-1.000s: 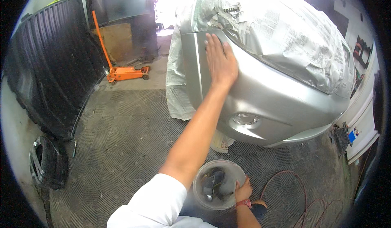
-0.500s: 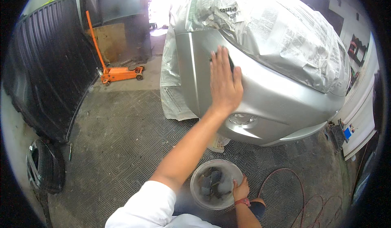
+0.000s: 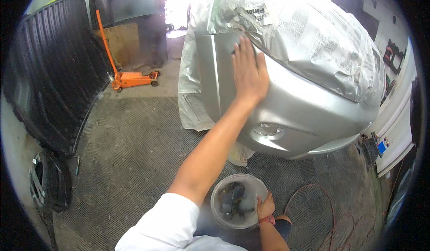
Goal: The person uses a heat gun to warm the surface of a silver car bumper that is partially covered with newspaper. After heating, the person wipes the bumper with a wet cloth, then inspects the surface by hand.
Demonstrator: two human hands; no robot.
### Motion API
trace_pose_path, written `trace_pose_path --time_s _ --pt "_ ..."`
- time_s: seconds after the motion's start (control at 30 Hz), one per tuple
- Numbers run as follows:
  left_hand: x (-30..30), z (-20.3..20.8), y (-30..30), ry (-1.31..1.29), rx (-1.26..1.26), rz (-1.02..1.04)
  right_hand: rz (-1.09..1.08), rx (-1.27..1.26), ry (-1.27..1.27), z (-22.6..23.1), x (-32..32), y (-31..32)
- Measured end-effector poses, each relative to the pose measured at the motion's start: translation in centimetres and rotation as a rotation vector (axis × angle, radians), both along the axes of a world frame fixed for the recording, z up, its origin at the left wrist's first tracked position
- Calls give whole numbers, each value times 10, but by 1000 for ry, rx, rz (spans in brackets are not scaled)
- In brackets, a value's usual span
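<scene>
My left hand lies flat with stretched fingers on a silver car bumper, near its upper corner. Under the palm it presses a piece of dark sandpaper, of which only a bit of edge shows beside the fingers. My right hand, with a red watch at the wrist, grips the rim of a translucent bucket low in front of me. Cloudy water and several dark pieces are inside it. Below the left hand, a round fog light is set into the bumper.
Newspaper masking covers the car above the bumper. An orange floor jack stands at the far left, beside a ribbed black liner. Tires rest at the left wall. A red hose loops across the floor at right.
My left hand has slid slightly upward over the bumper with the sandpaper beneath it. My right hand stays on the bucket rim. The view has shifted a little.
</scene>
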State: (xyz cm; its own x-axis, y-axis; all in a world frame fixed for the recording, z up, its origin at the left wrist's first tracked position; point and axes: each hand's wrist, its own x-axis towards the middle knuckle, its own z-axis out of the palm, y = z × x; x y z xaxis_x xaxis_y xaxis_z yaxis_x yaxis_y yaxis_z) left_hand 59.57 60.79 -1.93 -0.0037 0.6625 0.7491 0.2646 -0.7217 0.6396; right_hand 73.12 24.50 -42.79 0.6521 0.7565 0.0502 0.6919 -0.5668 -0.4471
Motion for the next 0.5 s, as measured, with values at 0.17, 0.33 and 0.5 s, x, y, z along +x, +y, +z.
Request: trace_pose_path --time_s 0.17,0.33,0.5 --pt "-10 32 25 -104 -86 -55 -18 -43 3 -11 2 -2" --pt "13 -29 -21 49 156 67 -20 25 -22 -18 12 -7" --pt "-41 14 96 -171 -149 -35 12 15 -32 -21 -1 5"
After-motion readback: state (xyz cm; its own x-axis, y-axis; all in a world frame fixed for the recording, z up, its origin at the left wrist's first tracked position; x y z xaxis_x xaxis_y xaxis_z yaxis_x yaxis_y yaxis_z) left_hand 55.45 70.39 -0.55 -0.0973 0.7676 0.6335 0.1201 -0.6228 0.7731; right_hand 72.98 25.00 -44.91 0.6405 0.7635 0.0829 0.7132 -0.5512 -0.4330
